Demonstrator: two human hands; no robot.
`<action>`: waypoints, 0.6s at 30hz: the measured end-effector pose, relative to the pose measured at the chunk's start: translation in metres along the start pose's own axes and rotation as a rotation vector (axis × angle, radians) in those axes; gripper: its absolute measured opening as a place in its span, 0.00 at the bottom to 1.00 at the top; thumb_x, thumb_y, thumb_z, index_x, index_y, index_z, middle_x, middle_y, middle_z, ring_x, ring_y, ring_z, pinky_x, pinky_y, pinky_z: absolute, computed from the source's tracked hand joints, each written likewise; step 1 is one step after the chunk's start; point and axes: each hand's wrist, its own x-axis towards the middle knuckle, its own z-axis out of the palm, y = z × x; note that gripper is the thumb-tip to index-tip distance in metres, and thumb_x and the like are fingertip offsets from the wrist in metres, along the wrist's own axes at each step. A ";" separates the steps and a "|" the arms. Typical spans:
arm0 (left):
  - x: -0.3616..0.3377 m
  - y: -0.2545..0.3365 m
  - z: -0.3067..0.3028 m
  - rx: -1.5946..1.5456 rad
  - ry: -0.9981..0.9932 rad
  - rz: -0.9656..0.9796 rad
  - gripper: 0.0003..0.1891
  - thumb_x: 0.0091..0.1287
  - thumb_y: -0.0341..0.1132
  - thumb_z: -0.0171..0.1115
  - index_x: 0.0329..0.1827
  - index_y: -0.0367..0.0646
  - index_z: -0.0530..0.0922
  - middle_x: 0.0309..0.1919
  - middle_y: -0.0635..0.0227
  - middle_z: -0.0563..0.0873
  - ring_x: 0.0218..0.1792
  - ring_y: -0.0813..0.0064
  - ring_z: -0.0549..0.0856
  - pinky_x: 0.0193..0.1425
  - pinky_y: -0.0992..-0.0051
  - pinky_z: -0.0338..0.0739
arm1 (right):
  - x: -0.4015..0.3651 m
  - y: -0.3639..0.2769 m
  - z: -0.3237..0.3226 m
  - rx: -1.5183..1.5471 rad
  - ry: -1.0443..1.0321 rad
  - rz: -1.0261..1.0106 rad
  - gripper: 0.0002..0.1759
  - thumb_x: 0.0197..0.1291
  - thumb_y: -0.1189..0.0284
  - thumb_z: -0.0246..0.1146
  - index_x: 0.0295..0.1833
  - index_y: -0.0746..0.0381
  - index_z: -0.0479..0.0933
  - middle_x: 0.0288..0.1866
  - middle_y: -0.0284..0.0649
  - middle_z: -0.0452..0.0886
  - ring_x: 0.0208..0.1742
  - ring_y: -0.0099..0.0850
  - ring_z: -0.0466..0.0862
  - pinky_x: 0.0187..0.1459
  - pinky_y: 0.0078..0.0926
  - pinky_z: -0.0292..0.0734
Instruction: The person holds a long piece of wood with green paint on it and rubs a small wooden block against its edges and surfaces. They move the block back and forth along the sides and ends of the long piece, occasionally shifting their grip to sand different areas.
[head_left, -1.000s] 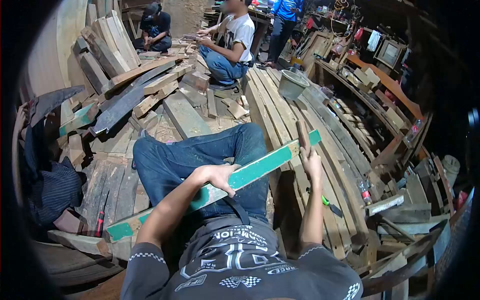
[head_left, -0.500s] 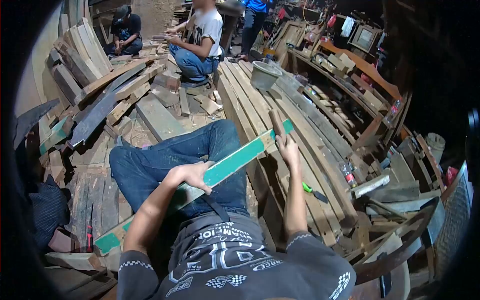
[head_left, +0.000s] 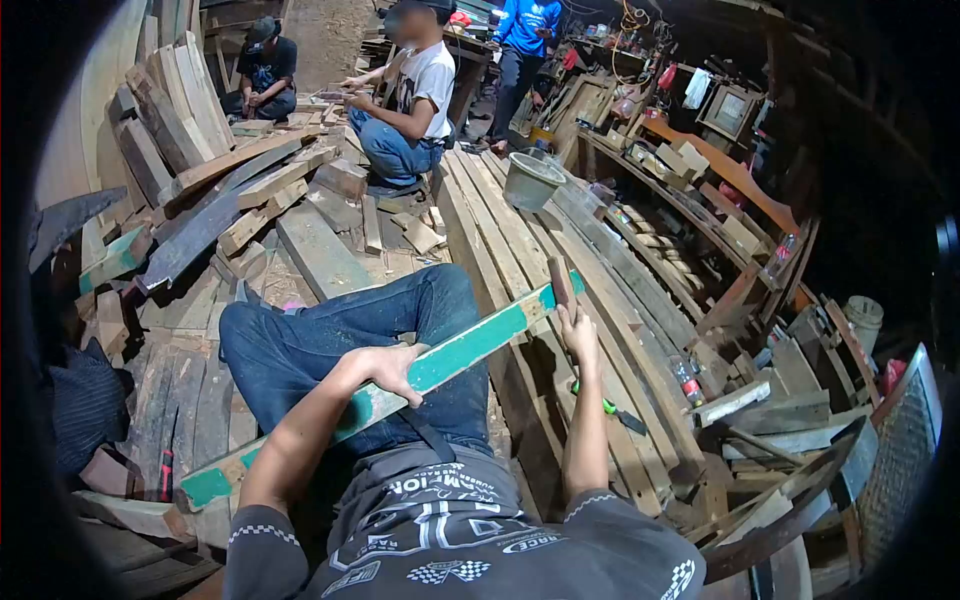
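Observation:
A long plank with worn green paint lies slantwise across my lap, its far end over the stacked beams to the right. Around its middle, my left hand is closed, thumb along the near edge. My right hand is at the far end, fingers closed round a short brown wooden piece that lies across the green paint. Below that hand, a tool with a bright green handle and a dark blade rests on the beams.
Long beams run along my right side, with a grey bucket on them. A red-handled tool lies at left near stacked boards. Ahead, a person in a white shirt squats; two other people are farther back.
The whole view has shifted slightly, with the background sitting lower. Both hands keep their places on the plank and the wooden piece, with little visible movement.

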 end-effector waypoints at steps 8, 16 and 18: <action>-0.006 0.006 0.007 0.113 0.088 -0.007 0.61 0.45 0.50 0.85 0.80 0.34 0.60 0.64 0.38 0.79 0.67 0.47 0.80 0.73 0.60 0.73 | -0.060 -0.033 -0.011 0.140 -0.133 0.151 0.46 0.73 0.40 0.56 0.69 0.77 0.74 0.54 0.74 0.82 0.61 0.66 0.82 0.61 0.55 0.79; -0.003 -0.003 0.004 0.052 0.031 -0.005 0.64 0.46 0.52 0.85 0.82 0.32 0.56 0.66 0.40 0.79 0.68 0.48 0.79 0.73 0.61 0.73 | -0.061 -0.045 -0.008 0.149 -0.152 0.251 0.49 0.73 0.37 0.53 0.73 0.76 0.71 0.64 0.72 0.78 0.68 0.64 0.79 0.69 0.53 0.74; -0.006 0.002 0.003 0.030 0.020 -0.014 0.63 0.47 0.52 0.85 0.82 0.32 0.56 0.66 0.40 0.79 0.68 0.47 0.79 0.73 0.61 0.73 | -0.065 -0.052 -0.010 0.147 -0.129 0.266 0.50 0.73 0.36 0.52 0.73 0.76 0.70 0.64 0.72 0.78 0.68 0.64 0.78 0.69 0.52 0.74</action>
